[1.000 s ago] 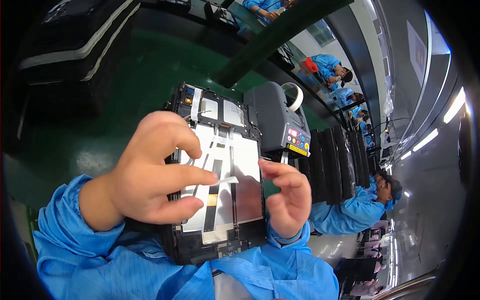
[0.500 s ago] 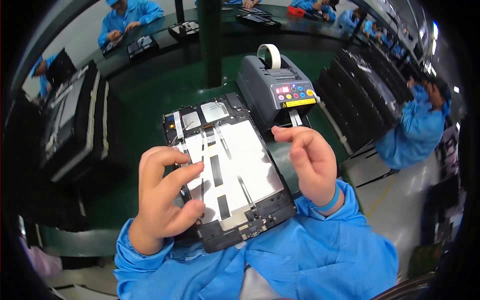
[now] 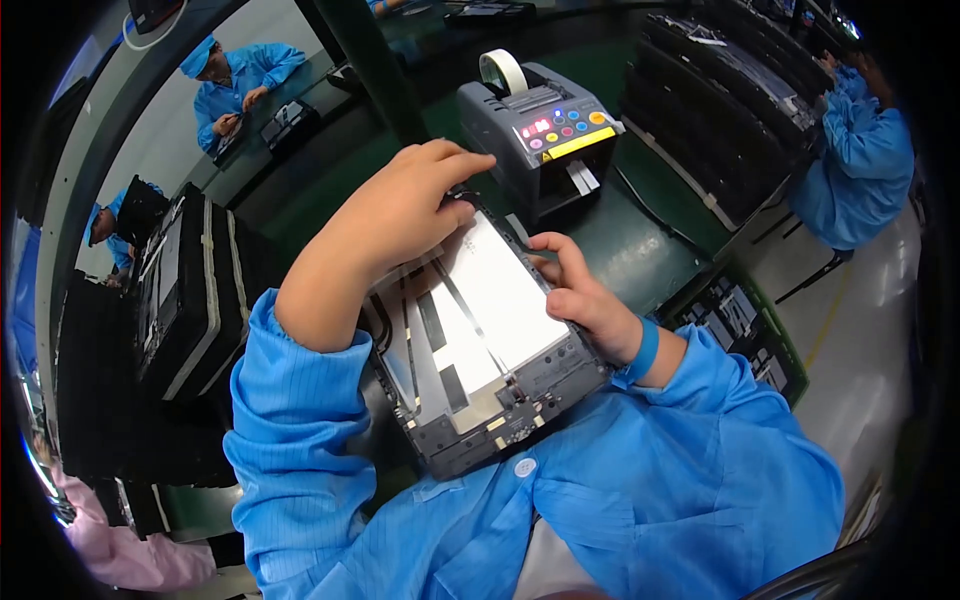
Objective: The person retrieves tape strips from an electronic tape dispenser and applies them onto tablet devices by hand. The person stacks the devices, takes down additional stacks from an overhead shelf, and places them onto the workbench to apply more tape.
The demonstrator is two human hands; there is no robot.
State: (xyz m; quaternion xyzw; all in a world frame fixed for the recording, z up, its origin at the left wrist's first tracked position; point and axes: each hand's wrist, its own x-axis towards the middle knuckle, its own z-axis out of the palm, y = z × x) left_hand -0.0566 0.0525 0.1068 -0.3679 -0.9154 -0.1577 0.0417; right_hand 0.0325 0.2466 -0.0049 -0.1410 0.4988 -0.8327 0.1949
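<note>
An opened tablet, its silver battery pack and dark frame bare, lies tilted in front of me with its near end close to my jacket. My left hand reaches over its far end, thumb on the inner face and fingers curled past the edge; what lies under the palm is hidden. My right hand grips the right edge, thumb on top and index finger stretched along the side. A short grey strip sticks up at that edge near the index fingertip. Thin flat cables run along the battery.
Just beyond the tablet stands a grey tape dispenser with a white roll and a tape end poking out. Black trays are stacked at the right and left. Another crate sits low at right. Co-workers in blue sit around.
My left hand has moved from above the tablet's left side to its far end. The right hand has come down onto the right edge. The view has shifted.
</note>
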